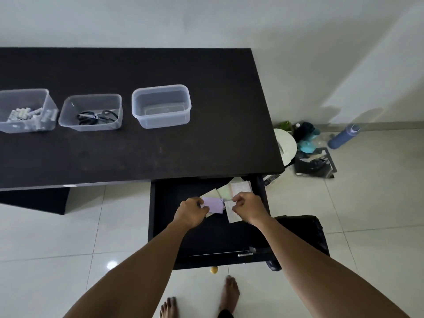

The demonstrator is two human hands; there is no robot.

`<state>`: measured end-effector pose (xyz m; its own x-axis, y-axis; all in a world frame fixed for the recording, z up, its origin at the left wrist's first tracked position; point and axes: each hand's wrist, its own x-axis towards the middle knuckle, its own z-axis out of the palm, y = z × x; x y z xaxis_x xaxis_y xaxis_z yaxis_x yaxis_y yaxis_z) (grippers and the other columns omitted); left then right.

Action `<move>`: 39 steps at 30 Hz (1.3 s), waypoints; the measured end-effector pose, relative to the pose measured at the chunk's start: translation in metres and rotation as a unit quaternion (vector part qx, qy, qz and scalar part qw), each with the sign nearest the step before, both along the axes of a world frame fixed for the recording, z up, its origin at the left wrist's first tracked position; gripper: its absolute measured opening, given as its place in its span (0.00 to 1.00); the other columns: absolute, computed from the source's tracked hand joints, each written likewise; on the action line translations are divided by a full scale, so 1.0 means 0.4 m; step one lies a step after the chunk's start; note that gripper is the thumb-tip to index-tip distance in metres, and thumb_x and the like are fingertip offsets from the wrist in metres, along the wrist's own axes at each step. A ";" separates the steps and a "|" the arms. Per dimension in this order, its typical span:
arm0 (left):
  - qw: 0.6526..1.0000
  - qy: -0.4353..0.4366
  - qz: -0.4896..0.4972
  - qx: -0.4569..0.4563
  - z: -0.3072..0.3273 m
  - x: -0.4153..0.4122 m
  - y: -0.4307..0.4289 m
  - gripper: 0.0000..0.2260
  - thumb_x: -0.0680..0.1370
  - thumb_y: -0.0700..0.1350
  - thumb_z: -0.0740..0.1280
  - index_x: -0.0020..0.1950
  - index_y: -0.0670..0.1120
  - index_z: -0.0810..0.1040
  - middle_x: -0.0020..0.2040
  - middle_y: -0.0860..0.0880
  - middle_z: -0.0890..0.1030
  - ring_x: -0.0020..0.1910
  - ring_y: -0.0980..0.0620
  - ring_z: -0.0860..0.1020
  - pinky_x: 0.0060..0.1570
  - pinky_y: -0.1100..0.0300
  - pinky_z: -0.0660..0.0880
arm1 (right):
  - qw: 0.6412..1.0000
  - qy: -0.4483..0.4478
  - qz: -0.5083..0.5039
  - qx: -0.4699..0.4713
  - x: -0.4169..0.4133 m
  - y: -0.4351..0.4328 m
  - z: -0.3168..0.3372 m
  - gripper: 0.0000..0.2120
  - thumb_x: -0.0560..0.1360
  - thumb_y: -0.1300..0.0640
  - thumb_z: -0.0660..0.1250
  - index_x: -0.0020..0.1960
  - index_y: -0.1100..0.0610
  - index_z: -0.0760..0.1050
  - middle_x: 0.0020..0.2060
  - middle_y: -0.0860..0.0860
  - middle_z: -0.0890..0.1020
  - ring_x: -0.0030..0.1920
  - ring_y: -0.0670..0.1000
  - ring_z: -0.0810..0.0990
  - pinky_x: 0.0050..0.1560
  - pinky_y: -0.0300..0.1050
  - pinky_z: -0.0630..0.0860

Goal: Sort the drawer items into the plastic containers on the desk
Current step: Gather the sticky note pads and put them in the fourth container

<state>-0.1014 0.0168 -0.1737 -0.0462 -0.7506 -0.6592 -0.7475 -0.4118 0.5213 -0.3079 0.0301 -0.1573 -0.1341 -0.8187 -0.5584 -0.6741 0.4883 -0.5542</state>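
Note:
The black drawer (183, 237) stands pulled out under the dark desk (137, 152). Paper notes lie in its far right part. My left hand (191, 211) pinches a purple note (215, 204) at its left edge. My right hand (249, 206) has its fingers curled on a white printed slip (231, 215). More pale green and white papers (231, 188) lie behind them. Three clear plastic containers stand on the desk: an empty one (161, 106), one with black scissors (91, 112), and one with small white items (25, 110) at the left.
A dark bag (307, 230) sits right of the drawer. A white stool (285, 144), a blue bottle (343, 136) and assorted clutter stand on the tiled floor to the right. My bare feet (229, 292) are below the drawer front.

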 end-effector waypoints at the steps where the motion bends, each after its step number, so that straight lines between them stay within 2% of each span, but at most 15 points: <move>1: 1.000 -0.009 0.006 -0.011 -0.013 -0.003 -0.006 0.19 0.78 0.52 0.68 0.67 0.49 0.77 0.59 0.48 0.81 0.55 0.47 0.80 0.52 0.57 0.77 | 1.000 -0.010 0.001 0.004 -0.001 -0.008 -0.017 0.14 0.74 0.63 0.69 0.59 0.57 0.80 0.42 0.49 0.81 0.45 0.49 0.80 0.42 0.36 0.74; 3: 0.999 -0.027 0.012 -0.031 -0.032 -0.005 -0.014 0.17 0.77 0.51 0.69 0.65 0.50 0.76 0.56 0.48 0.82 0.54 0.46 0.80 0.51 0.55 0.78 | 1.000 -0.025 0.004 0.008 -0.002 -0.020 -0.044 0.14 0.74 0.63 0.69 0.59 0.58 0.80 0.42 0.50 0.81 0.47 0.50 0.81 0.47 0.38 0.77; 5: 0.998 -0.043 0.008 -0.045 -0.050 -0.005 -0.022 0.18 0.77 0.51 0.69 0.67 0.52 0.75 0.58 0.47 0.81 0.56 0.44 0.80 0.51 0.53 0.78 | 0.999 -0.033 0.007 0.009 -0.004 -0.026 -0.065 0.13 0.74 0.64 0.68 0.59 0.58 0.80 0.43 0.50 0.82 0.49 0.50 0.82 0.51 0.39 0.78; 10: 0.997 -0.068 -0.017 -0.043 -0.077 -0.009 -0.036 0.25 0.77 0.52 0.68 0.74 0.52 0.69 0.69 0.46 0.72 0.62 0.42 0.77 0.55 0.51 0.76 | 0.999 -0.048 0.002 0.011 -0.008 -0.020 -0.086 0.11 0.74 0.64 0.69 0.56 0.58 0.80 0.42 0.52 0.83 0.48 0.50 0.82 0.47 0.36 0.76; 12: 0.995 -0.080 -0.050 -0.040 -0.083 -0.014 -0.046 0.30 0.76 0.55 0.70 0.76 0.51 0.66 0.71 0.46 0.69 0.65 0.42 0.75 0.55 0.51 0.75 | 0.999 -0.051 -0.003 0.011 -0.011 -0.019 -0.087 0.10 0.74 0.63 0.69 0.55 0.57 0.80 0.42 0.51 0.82 0.48 0.50 0.82 0.45 0.35 0.74; 15: 0.986 -0.106 -0.122 -0.038 -0.088 -0.022 -0.057 0.37 0.73 0.58 0.73 0.77 0.51 0.62 0.73 0.47 0.67 0.71 0.43 0.69 0.62 0.48 0.74 | 0.999 -0.050 -0.008 0.005 -0.016 -0.023 -0.084 0.10 0.74 0.63 0.70 0.55 0.57 0.81 0.41 0.49 0.82 0.49 0.50 0.82 0.48 0.37 0.75; 18: 0.976 -0.138 -0.157 -0.060 -0.100 -0.033 -0.059 0.37 0.71 0.58 0.74 0.76 0.52 0.64 0.72 0.48 0.69 0.71 0.44 0.68 0.66 0.46 0.70 | 0.999 -0.043 -0.002 0.002 -0.020 -0.026 -0.083 0.10 0.74 0.61 0.70 0.55 0.56 0.81 0.44 0.50 0.82 0.49 0.50 0.82 0.48 0.39 0.76; 23: 0.986 -0.126 -0.107 -0.021 -0.101 -0.042 -0.080 0.36 0.65 0.56 0.78 0.71 0.54 0.72 0.67 0.48 0.73 0.69 0.45 0.69 0.68 0.45 0.65 | 0.999 -0.044 -0.012 -0.006 -0.035 -0.020 -0.081 0.10 0.74 0.60 0.70 0.55 0.55 0.81 0.46 0.51 0.82 0.49 0.50 0.82 0.50 0.42 0.78; 26: 0.992 -0.102 -0.071 0.008 -0.091 -0.046 -0.087 0.32 0.63 0.63 0.77 0.65 0.56 0.77 0.62 0.50 0.77 0.66 0.46 0.72 0.66 0.44 0.68 | 0.999 -0.047 -0.023 -0.010 -0.046 -0.016 -0.074 0.09 0.74 0.61 0.71 0.54 0.55 0.82 0.41 0.49 0.81 0.49 0.50 0.82 0.51 0.41 0.78; 28: 0.996 -0.079 -0.033 0.010 -0.088 -0.049 -0.087 0.27 0.65 0.69 0.71 0.59 0.58 0.80 0.60 0.51 0.78 0.63 0.47 0.74 0.65 0.43 0.70 | 0.998 -0.049 -0.024 -0.012 -0.051 -0.015 -0.070 0.09 0.74 0.61 0.71 0.53 0.55 0.82 0.40 0.49 0.81 0.48 0.50 0.82 0.48 0.39 0.76; 29: 0.997 -0.069 -0.021 0.007 -0.087 -0.050 -0.087 0.23 0.67 0.68 0.69 0.57 0.58 0.80 0.59 0.51 0.79 0.63 0.47 0.74 0.64 0.43 0.70 | 0.998 -0.049 -0.024 -0.013 -0.052 -0.013 -0.068 0.08 0.74 0.61 0.71 0.53 0.55 0.82 0.40 0.49 0.82 0.48 0.50 0.82 0.47 0.38 0.75; 32: 1.000 -0.029 0.009 -0.008 -0.081 -0.050 -0.085 0.11 0.70 0.63 0.68 0.49 0.61 0.79 0.57 0.52 0.79 0.59 0.48 0.76 0.62 0.44 0.73 | 0.998 -0.045 -0.026 -0.021 -0.055 -0.009 -0.058 0.08 0.74 0.61 0.71 0.53 0.55 0.81 0.43 0.52 0.83 0.47 0.49 0.81 0.44 0.35 0.73; 34: 0.998 0.019 0.047 -0.026 -0.056 -0.049 -0.076 0.06 0.72 0.59 0.70 0.44 0.60 0.77 0.52 0.52 0.81 0.52 0.49 0.79 0.56 0.48 0.77 | 0.998 -0.045 -0.030 -0.025 -0.054 -0.006 -0.050 0.08 0.74 0.61 0.71 0.52 0.55 0.81 0.43 0.52 0.84 0.46 0.49 0.81 0.44 0.34 0.73; 37: 0.989 0.090 0.101 -0.055 -0.013 -0.041 -0.052 0.07 0.77 0.50 0.70 0.49 0.49 0.76 0.44 0.50 0.80 0.40 0.52 0.79 0.38 0.58 0.76 | 0.998 -0.041 -0.033 -0.029 -0.052 0.005 -0.040 0.08 0.74 0.62 0.71 0.52 0.56 0.82 0.42 0.54 0.84 0.45 0.50 0.82 0.45 0.36 0.74; 39: 0.981 0.121 0.131 -0.072 0.006 -0.027 -0.035 0.06 0.79 0.48 0.69 0.49 0.48 0.74 0.44 0.49 0.80 0.39 0.53 0.78 0.36 0.59 0.75 | 0.998 -0.043 -0.035 -0.032 -0.048 0.013 -0.029 0.08 0.74 0.62 0.71 0.53 0.57 0.82 0.42 0.55 0.84 0.44 0.50 0.82 0.45 0.36 0.74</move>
<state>-0.1122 0.0029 -0.1713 0.0193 -0.8418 -0.5394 -0.4727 -0.4831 0.7370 -0.3271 0.0353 -0.1691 -0.1458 -0.8439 -0.5163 -0.5883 0.4936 -0.6405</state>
